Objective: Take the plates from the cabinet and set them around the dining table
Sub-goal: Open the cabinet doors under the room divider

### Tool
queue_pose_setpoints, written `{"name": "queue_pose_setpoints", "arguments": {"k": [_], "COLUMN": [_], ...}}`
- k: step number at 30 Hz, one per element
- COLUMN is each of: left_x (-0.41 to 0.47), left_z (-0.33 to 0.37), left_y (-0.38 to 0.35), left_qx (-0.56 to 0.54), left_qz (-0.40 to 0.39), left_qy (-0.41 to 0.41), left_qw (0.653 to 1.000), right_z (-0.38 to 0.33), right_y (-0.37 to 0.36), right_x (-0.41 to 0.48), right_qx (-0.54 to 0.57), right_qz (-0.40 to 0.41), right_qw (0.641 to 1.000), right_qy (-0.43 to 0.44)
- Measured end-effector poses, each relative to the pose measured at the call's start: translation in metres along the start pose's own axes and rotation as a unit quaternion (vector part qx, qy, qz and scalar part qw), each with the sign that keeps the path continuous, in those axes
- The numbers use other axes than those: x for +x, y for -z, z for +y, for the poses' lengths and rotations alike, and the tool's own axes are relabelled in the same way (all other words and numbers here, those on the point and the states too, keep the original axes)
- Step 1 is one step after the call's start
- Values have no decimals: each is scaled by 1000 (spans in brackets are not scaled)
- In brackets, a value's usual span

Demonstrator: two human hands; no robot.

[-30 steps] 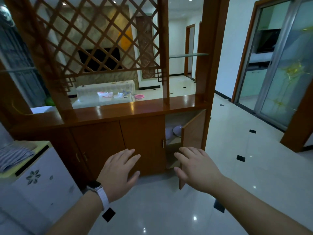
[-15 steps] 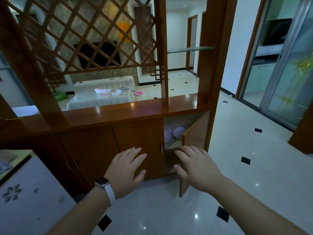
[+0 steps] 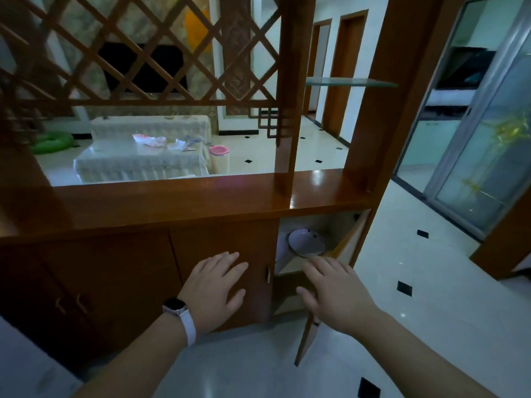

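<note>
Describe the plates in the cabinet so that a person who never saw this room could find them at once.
Find the long wooden cabinet under the lattice screen. Only its rightmost door stands open. On the shelf inside sit the plates: pale and round, while every neighbouring compartment is shut.

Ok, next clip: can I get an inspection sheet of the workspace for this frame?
Surface: cabinet, glossy wooden top.
Job's things: plates on a shelf inside, behind the open door; none taken.
Clutter: papers and a pink bowl on the table past the lattice.
Hands: left hand and right hand open, holding nothing.
Cables: nothing seen.
Surroundings: tiled floor, glass sliding door at right.
</note>
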State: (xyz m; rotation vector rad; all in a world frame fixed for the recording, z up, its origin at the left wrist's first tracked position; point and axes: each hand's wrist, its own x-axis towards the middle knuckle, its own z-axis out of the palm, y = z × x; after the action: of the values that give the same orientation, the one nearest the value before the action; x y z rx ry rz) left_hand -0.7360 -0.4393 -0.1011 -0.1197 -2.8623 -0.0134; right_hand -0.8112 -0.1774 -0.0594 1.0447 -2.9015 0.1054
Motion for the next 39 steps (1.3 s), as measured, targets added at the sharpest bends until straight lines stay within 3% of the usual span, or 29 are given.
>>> {"name": "queue_pose_setpoints", "arguments": {"k": [8, 17, 22, 27, 36, 39], "left_x": [73, 136, 174, 218, 275, 277], "left_z": [-64, -85, -86, -89, -92, -97], "left_y": [-28, -63, -87, -113, -157, -165], "left_qx": [-9, -23, -13, 1, 1, -17], "left_qz": [-1, -3, -32, -59, -95, -109], "left_qy": [-30, -22, -14, 18, 80, 93], "left_qw": [1000, 999, 999, 998, 992, 989], "right_z": [-2, 33, 64, 101, 142, 141], "right_y": [-22, -49, -77, -109, -179, -195], "right_x": [84, 152, 196, 249, 320, 338], "right_qx": [7, 30, 98, 260, 304, 392], "right_qz": [-3, -7, -22, -75, -186, -208], "right_qw": [1000, 999, 994, 959, 926, 885], "right_qy": [-27, -37, -35, -82, -123, -137]}}
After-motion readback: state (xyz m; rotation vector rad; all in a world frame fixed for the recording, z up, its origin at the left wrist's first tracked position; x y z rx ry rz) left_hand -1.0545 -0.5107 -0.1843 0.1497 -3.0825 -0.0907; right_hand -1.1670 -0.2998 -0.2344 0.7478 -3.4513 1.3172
